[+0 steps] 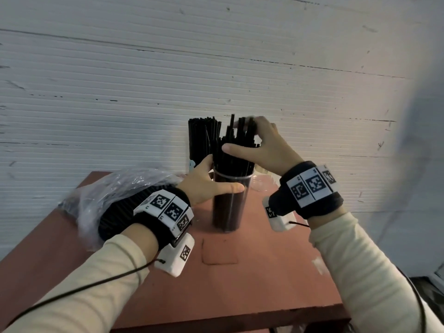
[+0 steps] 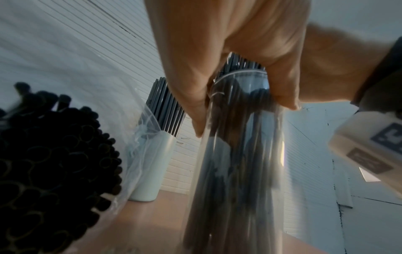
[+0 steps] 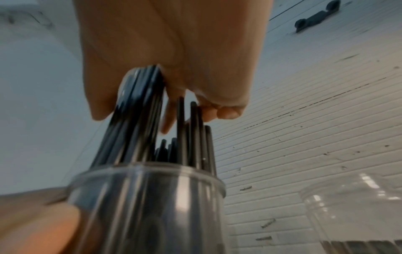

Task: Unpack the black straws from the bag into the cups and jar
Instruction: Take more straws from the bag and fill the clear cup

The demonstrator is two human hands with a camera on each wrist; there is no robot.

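Observation:
A tall clear cup [image 1: 229,207] packed with black straws [image 1: 236,162] stands upright mid-table. My left hand [image 1: 217,179] grips it just under the rim, thumb in front; the left wrist view shows the same hold [image 2: 241,111] on the cup [image 2: 234,171]. My right hand [image 1: 237,138] holds the straw tops from above, and in the right wrist view it [image 3: 161,111] pinches a bundle of straws [image 3: 139,123] standing in the cup [image 3: 147,206]. The clear plastic bag [image 1: 113,191] of straws [image 2: 50,163] lies at the left.
A white cup [image 2: 150,171] full of straws [image 1: 204,135] stands against the wall behind the clear cup. A wide clear jar [image 3: 356,214] sits to its right, mostly hidden behind my right wrist in the head view. The red table [image 1: 240,280] ends near my forearms.

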